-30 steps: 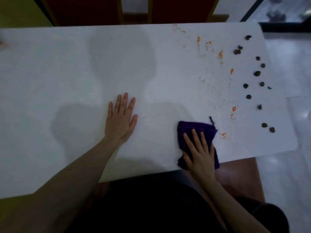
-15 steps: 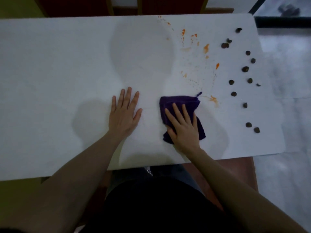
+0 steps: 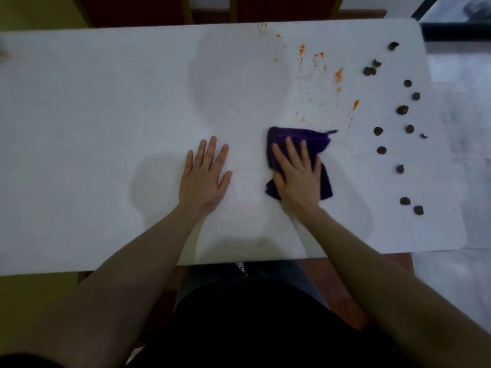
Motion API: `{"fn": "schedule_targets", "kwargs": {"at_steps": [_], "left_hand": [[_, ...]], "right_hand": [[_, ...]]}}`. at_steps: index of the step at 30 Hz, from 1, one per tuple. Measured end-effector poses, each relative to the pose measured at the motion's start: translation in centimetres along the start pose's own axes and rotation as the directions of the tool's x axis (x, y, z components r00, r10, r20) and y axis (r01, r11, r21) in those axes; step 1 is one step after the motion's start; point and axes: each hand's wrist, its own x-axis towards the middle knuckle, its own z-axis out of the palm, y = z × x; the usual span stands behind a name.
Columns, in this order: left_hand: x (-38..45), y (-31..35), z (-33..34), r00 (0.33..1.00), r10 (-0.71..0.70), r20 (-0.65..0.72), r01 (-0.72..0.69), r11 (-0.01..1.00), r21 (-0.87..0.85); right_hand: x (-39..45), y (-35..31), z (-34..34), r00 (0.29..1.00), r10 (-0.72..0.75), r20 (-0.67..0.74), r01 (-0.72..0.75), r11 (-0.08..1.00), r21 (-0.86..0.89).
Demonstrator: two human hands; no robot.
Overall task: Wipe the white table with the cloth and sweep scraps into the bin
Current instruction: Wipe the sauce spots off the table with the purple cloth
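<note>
A white table (image 3: 93, 115) fills the view. My right hand (image 3: 297, 176) presses flat on a folded purple cloth (image 3: 295, 138) right of the table's middle. My left hand (image 3: 204, 176) rests flat on the bare table with fingers spread, a little left of the cloth. Orange smears (image 3: 338, 75) spread just beyond the cloth toward the far edge. Several dark brown scraps (image 3: 401, 110) lie scattered along the right end of the table. No bin is in view.
The table's right edge (image 3: 451, 155) borders a pale tiled floor (image 3: 467, 274). Red chair backs (image 3: 279, 7) stand behind the far edge. My dark-clothed lap (image 3: 252, 328) sits under the near edge.
My right hand has pushed the cloth away from the near edge toward the orange smears, wiping off the nearest ones. The left hand stays flat in place.
</note>
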Motion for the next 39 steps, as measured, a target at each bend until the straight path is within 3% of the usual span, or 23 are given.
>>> {"fn": "schedule_targets", "kwargs": {"at_steps": [3, 6, 12, 17, 21, 25, 31, 36, 39], "left_hand": [[0.0, 0.0, 0.0, 1.000, -0.002, 0.005, 0.002, 1.000, -0.004], [0.1, 0.0, 0.2, 1.000, 0.006, -0.001, -0.006, 1.000, -0.001], [0.2, -0.1, 0.0, 1.000, 0.005, 0.010, -0.005, 1.000, -0.011], [0.1, -0.2, -0.1, 1.000, 0.003, 0.013, -0.003, 1.000, -0.009], [0.8, -0.3, -0.5, 1.000, 0.003, 0.009, -0.003, 1.000, -0.005], [3.3, 0.2, -1.5, 1.000, 0.031, -0.002, -0.031, 1.000, -0.007], [8.7, 2.3, -1.5, 0.997, 0.083, -0.003, -0.083, 0.996, -0.012], [12.4, 2.3, -1.6, 0.998, 0.054, -0.023, -0.055, 0.998, -0.019], [13.5, 1.5, -1.6, 0.998, 0.044, -0.035, -0.044, 0.999, 0.003]], "right_hand": [[-4.0, -1.4, 1.1, 0.987, -0.162, 0.024, 0.162, 0.987, -0.001], [-8.9, 2.0, 1.2, 0.971, -0.229, 0.062, 0.231, 0.973, -0.027], [-6.5, 9.3, -1.7, 0.998, -0.043, 0.042, 0.044, 0.998, -0.040], [2.5, 4.9, -1.8, 0.990, 0.140, -0.027, -0.140, 0.990, 0.009], [2.9, -0.7, -0.5, 1.000, -0.026, -0.002, 0.026, 1.000, -0.006], [-4.1, 0.4, 0.7, 0.978, -0.208, 0.024, 0.208, 0.978, -0.012], [-8.1, 8.8, -1.3, 0.999, 0.041, 0.020, -0.041, 0.999, -0.015], [2.0, 9.6, -2.8, 0.971, 0.230, -0.063, -0.230, 0.973, 0.005], [8.9, 7.2, -2.8, 0.967, 0.245, -0.073, -0.245, 0.969, 0.006]]}}
